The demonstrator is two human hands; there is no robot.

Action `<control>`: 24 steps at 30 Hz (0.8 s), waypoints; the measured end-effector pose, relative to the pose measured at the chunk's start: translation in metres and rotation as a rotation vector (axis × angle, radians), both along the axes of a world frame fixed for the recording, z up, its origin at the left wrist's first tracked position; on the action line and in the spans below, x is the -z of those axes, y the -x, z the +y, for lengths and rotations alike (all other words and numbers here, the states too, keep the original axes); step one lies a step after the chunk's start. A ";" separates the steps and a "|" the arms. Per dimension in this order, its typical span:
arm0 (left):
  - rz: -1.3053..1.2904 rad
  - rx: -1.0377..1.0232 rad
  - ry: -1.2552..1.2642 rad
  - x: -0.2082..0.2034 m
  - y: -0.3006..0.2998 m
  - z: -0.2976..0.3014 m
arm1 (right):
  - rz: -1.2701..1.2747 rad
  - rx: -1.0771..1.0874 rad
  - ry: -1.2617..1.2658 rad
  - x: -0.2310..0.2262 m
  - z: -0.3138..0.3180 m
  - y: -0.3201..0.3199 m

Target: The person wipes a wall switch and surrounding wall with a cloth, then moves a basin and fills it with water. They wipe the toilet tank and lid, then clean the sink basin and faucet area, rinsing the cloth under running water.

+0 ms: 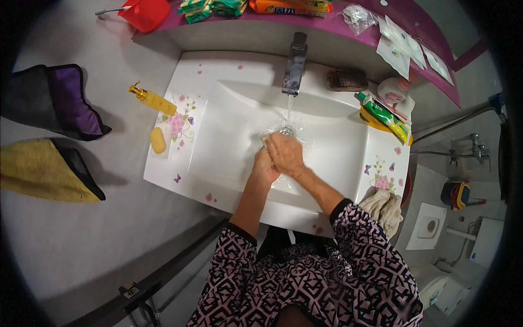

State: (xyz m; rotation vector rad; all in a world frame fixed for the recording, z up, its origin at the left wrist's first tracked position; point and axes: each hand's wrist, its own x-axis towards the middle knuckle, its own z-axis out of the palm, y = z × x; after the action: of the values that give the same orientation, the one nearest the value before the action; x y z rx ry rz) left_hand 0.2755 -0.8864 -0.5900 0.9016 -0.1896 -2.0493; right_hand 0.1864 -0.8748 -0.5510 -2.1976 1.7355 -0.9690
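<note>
My left hand (263, 163) and my right hand (287, 154) are pressed together over the basin of a white sink (218, 147). The right hand lies over the left, and both sets of fingers are closed. A small pale edge (264, 138) shows at the fingertips; its kind is too hidden to tell. Water (290, 109) runs from the dark tap (295, 65) just beyond the hands and splashes around the metal drain (286, 131).
On the left rim stand a yellow pump bottle (155, 102) and a yellow soap bar (157, 140). A brown brush-like block (347, 80), a green tube (384, 115) and a whitish bottle (392, 90) sit at the right. Pale cloth (384, 210) hangs near the right corner. A purple shelf (218, 16) runs behind.
</note>
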 end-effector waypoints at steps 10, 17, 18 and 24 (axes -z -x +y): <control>-0.266 -0.042 -0.206 -0.016 -0.049 0.003 | 0.178 0.412 0.066 0.069 -0.039 0.060; 0.128 0.158 -0.008 0.015 -0.047 -0.002 | -1.071 -0.212 -0.636 0.026 0.012 -0.011; 0.382 0.255 0.206 0.053 -0.069 -0.011 | -0.947 -0.248 -0.531 0.013 0.025 -0.029; 0.319 -0.001 0.444 0.104 -0.043 -0.007 | -0.305 -0.048 -0.063 -0.026 0.044 -0.056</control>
State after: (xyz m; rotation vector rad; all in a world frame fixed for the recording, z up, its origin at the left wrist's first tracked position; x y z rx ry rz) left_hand 0.3181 -0.8937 -0.6945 0.2989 -0.4464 -2.0045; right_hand 0.2427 -0.8312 -0.5248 -1.9245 1.5448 -1.1517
